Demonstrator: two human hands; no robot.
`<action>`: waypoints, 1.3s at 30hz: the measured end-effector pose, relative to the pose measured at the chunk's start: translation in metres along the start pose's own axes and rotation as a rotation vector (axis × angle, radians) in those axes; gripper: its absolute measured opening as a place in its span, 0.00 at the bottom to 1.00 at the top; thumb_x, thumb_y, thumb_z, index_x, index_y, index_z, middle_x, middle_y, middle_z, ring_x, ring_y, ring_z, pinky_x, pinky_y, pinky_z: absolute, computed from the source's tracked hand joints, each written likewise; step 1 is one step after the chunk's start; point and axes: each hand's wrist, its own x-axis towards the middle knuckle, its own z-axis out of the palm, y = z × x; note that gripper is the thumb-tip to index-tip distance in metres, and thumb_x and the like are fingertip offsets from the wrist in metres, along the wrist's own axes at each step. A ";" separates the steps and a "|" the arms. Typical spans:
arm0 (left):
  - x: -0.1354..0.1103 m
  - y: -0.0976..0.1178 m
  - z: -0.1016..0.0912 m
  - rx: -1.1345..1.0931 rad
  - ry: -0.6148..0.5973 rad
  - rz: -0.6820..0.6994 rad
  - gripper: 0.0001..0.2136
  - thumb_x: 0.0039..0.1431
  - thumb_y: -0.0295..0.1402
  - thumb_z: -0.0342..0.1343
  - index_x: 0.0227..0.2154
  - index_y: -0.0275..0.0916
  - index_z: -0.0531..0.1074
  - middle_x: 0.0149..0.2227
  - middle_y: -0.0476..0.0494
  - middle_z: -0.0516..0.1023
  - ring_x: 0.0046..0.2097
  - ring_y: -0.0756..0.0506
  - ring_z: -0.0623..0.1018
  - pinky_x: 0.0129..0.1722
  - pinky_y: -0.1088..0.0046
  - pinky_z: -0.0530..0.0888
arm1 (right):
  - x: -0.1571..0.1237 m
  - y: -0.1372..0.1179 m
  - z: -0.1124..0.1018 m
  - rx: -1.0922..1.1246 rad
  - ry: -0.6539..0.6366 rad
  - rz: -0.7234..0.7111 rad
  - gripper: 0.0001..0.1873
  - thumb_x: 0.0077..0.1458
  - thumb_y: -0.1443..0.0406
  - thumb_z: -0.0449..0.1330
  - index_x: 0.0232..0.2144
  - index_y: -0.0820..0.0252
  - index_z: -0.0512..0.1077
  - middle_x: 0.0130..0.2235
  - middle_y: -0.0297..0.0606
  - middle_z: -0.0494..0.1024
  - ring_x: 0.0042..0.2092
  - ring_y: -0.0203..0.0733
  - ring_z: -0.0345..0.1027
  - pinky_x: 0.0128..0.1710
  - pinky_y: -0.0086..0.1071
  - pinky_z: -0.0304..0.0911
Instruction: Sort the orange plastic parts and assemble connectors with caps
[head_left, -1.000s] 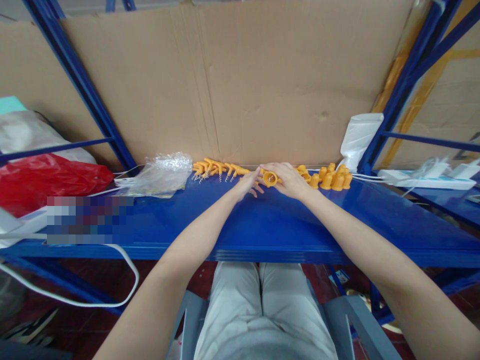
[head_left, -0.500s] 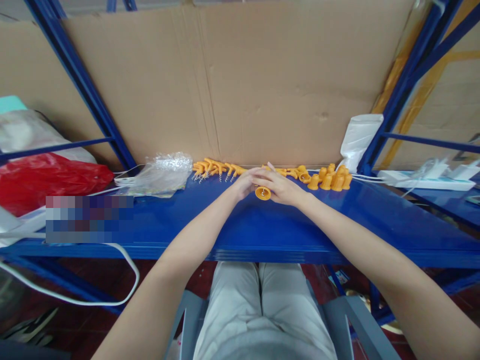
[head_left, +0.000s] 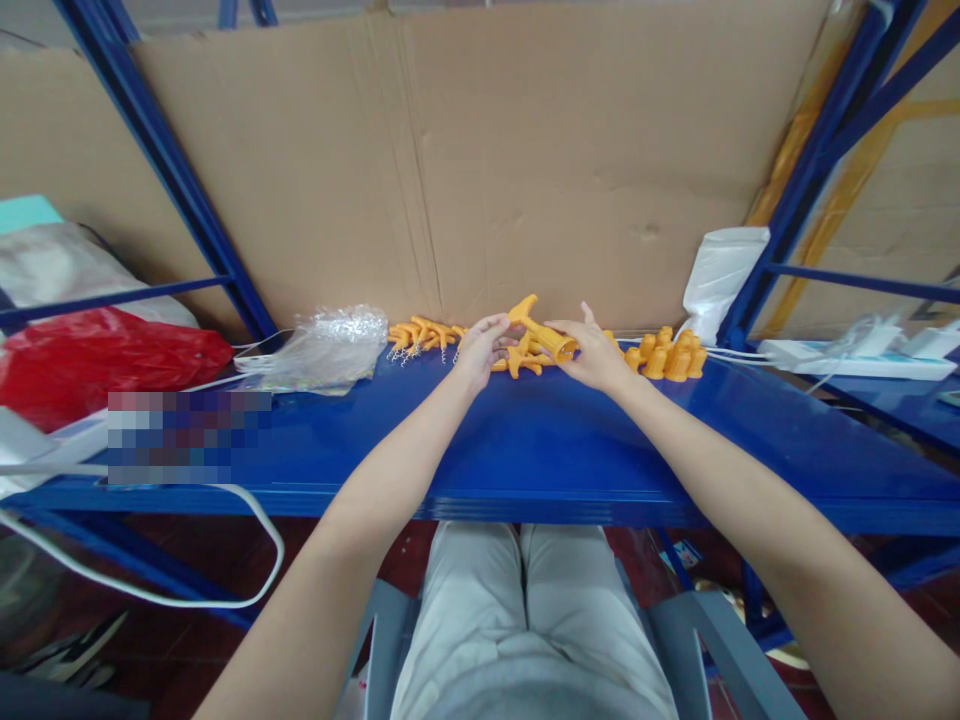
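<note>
Both hands are raised a little above the back of the blue shelf (head_left: 525,450). My left hand (head_left: 480,348) pinches the forked end of an orange plastic part (head_left: 538,328). My right hand (head_left: 596,352) grips the cup-shaped end of that same part. Just below the hands, more orange pieces (head_left: 521,362) lie loose on the shelf. A row of orange forked pieces with small springs (head_left: 421,336) lies to the left. A cluster of orange cup pieces (head_left: 667,358) stands to the right.
A crumpled clear plastic bag (head_left: 319,348) lies left of the forked pieces. A red bag (head_left: 90,362) and a white cable (head_left: 247,590) are at the far left. A white bag (head_left: 720,270) and a white power strip (head_left: 847,358) are at the right. Cardboard (head_left: 480,160) backs the shelf.
The hands lifted off the shelf and moved slightly back. The orange cup that rested between them is now joined with a forked piece and held up by both hands.
</note>
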 end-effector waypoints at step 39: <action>0.010 -0.013 -0.018 0.652 -0.136 0.378 0.08 0.52 0.21 0.60 0.33 0.39 0.72 0.33 0.47 0.79 0.41 0.46 0.80 0.49 0.69 0.73 | -0.001 0.017 -0.002 -0.139 -0.240 0.154 0.16 0.60 0.61 0.56 0.48 0.62 0.74 0.48 0.52 0.80 0.52 0.56 0.72 0.60 0.62 0.54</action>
